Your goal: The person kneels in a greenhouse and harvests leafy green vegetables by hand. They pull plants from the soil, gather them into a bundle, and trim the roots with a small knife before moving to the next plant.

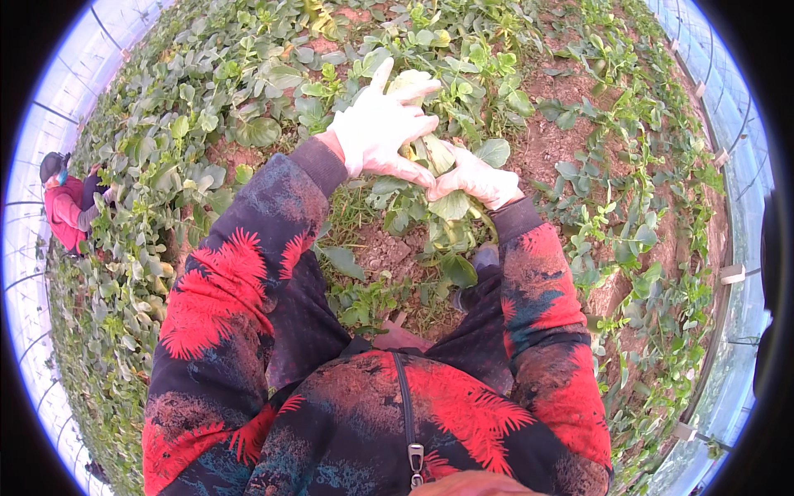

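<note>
My left hand (391,133), in a pale thin glove, is spread over the top of a leafy plant, its fingers wide apart. Glare washes out the glove, and I cannot tell whether it grips a leaf. A pale, crinkled leaf (412,80) shows just behind its upper fingers. My right hand (474,180), gloved as well, closes around the plant's wilted yellow-green leaves (438,155). The fingertips of both hands meet or nearly meet in front of these leaves. Below the right hand hang broad green leaves (456,239) and stalks.
Dense leafy plants (260,80) spread ahead and left, with bare soil (546,142) between rows. Another person (68,204) crouches far left among the plants. Plastic greenhouse walls with hoops (738,204) curve along both sides. My shoe (486,255) is beneath the right hand.
</note>
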Motion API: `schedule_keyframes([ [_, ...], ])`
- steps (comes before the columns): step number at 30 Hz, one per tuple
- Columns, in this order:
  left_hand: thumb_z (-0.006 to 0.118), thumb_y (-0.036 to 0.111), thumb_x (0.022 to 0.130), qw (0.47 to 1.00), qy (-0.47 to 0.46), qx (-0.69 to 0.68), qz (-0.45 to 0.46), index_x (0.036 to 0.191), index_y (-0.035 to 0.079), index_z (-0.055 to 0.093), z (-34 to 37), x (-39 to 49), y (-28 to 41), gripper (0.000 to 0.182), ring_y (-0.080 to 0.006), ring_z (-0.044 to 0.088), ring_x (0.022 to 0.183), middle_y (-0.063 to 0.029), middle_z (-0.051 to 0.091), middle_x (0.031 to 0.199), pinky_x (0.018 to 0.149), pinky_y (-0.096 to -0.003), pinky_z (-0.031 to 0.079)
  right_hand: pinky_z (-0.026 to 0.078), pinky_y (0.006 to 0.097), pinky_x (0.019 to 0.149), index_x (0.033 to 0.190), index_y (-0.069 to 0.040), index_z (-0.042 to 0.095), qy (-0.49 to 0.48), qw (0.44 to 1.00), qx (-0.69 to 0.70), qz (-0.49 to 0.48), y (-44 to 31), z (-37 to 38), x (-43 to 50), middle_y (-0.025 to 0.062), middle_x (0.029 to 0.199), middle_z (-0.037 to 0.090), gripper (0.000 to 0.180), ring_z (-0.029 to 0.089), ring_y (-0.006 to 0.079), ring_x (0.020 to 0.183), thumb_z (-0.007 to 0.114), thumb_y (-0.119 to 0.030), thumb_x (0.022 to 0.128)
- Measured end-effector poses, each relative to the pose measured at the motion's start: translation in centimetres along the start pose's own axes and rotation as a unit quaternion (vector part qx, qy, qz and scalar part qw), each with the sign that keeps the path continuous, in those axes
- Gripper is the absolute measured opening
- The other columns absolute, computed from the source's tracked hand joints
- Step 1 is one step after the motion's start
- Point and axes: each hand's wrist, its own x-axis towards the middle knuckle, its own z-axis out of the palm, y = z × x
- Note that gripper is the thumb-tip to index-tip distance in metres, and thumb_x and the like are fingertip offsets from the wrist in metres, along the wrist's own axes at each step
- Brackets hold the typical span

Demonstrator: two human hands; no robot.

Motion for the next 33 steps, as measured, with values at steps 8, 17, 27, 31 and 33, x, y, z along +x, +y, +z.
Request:
schedule_keyframes([
  [8, 0.086, 0.049, 0.058, 0.949, -0.049, -0.281, -0.136, 0.155, 0.019, 0.018, -0.7, -1.4, -1.0, 0.122, -0.0354, 0.041, 0.134, -0.0226, 0.044, 0.143, 0.117, -0.0539, 0.018, 0.044, 0.0291, 0.095, 0.142, -0.005, 0.043, -0.024, 0.994, 0.099, -0.031, -1.0, 0.7, 0.1, 0.0010, 0.124, 0.059, 0.082, 0.055, 0.0114, 0.109, 0.072, 0.003, 0.066],
  [17, 0.084, 0.015, 0.069, 0.833, 0.019, -0.522, -0.181, 0.154, 0.006, 0.008, 3.1, -2.0, -1.0, 0.114, -0.0316, 0.054, 0.121, -0.0247, 0.048, 0.139, 0.102, -0.0375, 0.042, 0.050, 0.0280, 0.087, 0.134, -0.005, 0.050, 0.076, 0.988, 0.118, -0.057, -0.8, -0.7, -0.2, 0.0033, 0.113, 0.065, 0.065, 0.062, 0.0137, 0.097, 0.068, 0.001, 0.072],
  [27, 0.061, 0.003, 0.077, 0.490, 0.221, -0.775, -0.333, 0.127, -0.004, 0.043, 6.5, 3.1, 2.3, 0.053, -0.0247, 0.059, 0.095, -0.0160, 0.058, 0.109, 0.083, -0.0387, 0.049, 0.051, 0.0293, 0.087, 0.125, 0.000, 0.052, 0.308, 0.919, 0.062, -0.238, 1.5, 1.6, 4.7, 0.0076, 0.111, 0.065, 0.050, 0.062, 0.0148, 0.098, 0.067, 0.005, 0.077],
  [31, 0.084, 0.004, 0.066, 0.502, 0.240, -0.756, -0.345, 0.132, 0.001, 0.030, 6.6, 4.9, 4.4, 0.085, -0.0228, 0.059, 0.106, -0.0111, 0.058, 0.116, 0.090, -0.0395, 0.051, 0.049, 0.0315, 0.090, 0.129, 0.003, 0.047, 0.318, 0.883, -0.015, -0.345, 0.6, 4.0, 5.3, 0.0130, 0.120, 0.061, 0.048, 0.061, 0.0206, 0.104, 0.062, 0.001, 0.084],
  [33, 0.084, 0.004, 0.067, 0.424, 0.210, -0.827, -0.304, 0.136, 0.004, 0.026, 6.3, 4.7, 3.9, 0.091, -0.0225, 0.060, 0.104, -0.0109, 0.058, 0.118, 0.086, -0.0396, 0.053, 0.048, 0.0323, 0.093, 0.132, 0.004, 0.045, 0.384, 0.801, -0.235, -0.393, -0.1, 5.3, 4.9, 0.0132, 0.125, 0.059, 0.051, 0.059, 0.0222, 0.109, 0.063, -0.002, 0.085],
])
